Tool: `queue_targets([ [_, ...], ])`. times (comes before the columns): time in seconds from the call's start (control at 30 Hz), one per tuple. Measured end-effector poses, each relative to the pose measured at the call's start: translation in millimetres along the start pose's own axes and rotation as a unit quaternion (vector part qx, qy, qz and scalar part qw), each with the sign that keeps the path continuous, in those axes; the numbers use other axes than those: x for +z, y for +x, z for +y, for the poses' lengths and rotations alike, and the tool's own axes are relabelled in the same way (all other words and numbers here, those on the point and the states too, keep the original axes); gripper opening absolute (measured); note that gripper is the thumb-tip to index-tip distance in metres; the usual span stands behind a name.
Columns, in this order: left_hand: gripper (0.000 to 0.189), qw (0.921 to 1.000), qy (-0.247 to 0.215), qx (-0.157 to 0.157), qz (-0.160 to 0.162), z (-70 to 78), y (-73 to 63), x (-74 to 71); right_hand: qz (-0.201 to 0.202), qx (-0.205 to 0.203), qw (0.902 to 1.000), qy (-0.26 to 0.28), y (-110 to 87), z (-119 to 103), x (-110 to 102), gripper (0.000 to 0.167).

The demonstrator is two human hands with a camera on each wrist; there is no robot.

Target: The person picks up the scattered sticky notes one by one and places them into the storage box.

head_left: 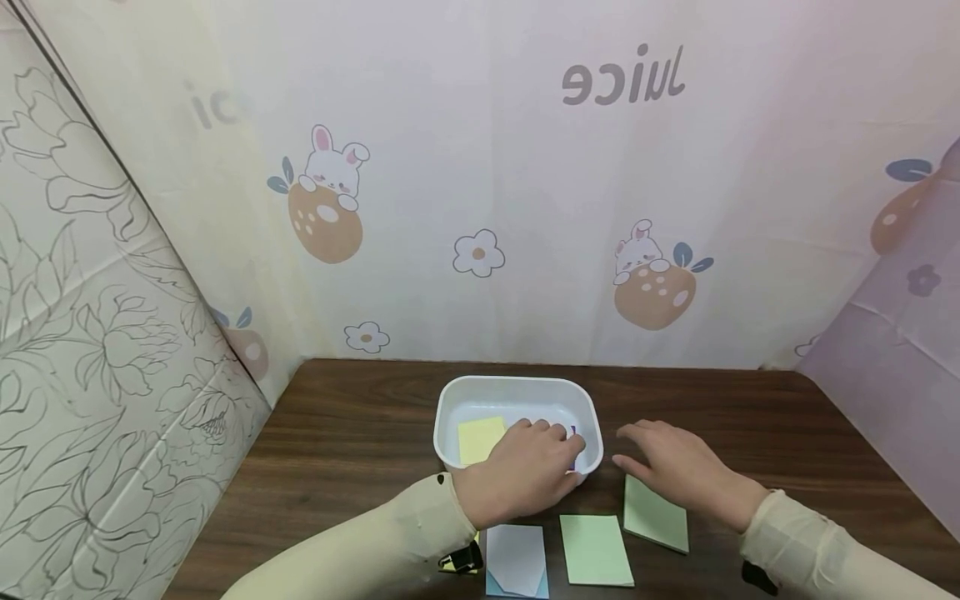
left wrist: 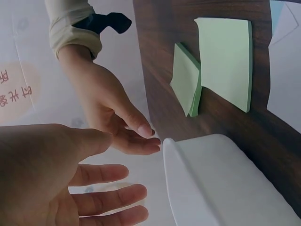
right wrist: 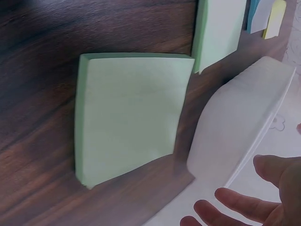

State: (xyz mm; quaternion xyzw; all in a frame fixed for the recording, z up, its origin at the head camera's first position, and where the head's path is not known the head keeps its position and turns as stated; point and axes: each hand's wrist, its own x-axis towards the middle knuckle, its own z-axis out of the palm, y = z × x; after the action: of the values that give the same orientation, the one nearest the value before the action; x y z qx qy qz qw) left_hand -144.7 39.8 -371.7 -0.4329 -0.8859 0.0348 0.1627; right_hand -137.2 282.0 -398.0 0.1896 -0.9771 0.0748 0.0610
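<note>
My left hand hovers over the front right part of a white plastic tub. Its fingers are extended with nothing between them in the left wrist view. A yellow sticky note pad lies inside the tub, and a bit of something purple shows past the left fingers. Just right of the tub is my right hand, fingers loosely spread and holding nothing. Below it lies a green sticky note pad, partly covered by the hand in the head view. A second green pad lies left of that one.
A white sheet or pad over a light blue one lies in front of the tub. Left of it, yellow paper is mostly hidden by my left sleeve. Patterned curtains stand behind and beside the dark wooden table.
</note>
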Motion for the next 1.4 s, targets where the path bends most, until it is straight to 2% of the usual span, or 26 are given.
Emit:
queue_targets([
  [0.23, 0.028, 0.9995, -0.009, 0.015, -0.026, 4.8, 2.0, 6.6, -0.022, 0.022, 0.9994, 0.011, -1.0, 11.7, 7.9, 0.031],
  [0.8, 0.027, 0.9974, -0.012, 0.051, -0.049, 18.2, -2.4, 10.7, -0.086, 0.045, 0.9947, 0.035, -8.6, 23.4, 26.3, 0.028],
  [1.17, 0.025, 0.9957, -0.019, 0.066, -0.062, 23.3, -2.1, 16.0, -0.126, 0.062, 0.9896, 0.031, -12.3, 27.3, 29.2, 0.049],
  [1.4, 0.024, 0.9954, -0.017, 0.073, -0.059, 26.5, -3.6, 17.6, -0.143, 0.066, 0.9872, 0.027, -13.5, 29.2, 28.8, 0.061],
])
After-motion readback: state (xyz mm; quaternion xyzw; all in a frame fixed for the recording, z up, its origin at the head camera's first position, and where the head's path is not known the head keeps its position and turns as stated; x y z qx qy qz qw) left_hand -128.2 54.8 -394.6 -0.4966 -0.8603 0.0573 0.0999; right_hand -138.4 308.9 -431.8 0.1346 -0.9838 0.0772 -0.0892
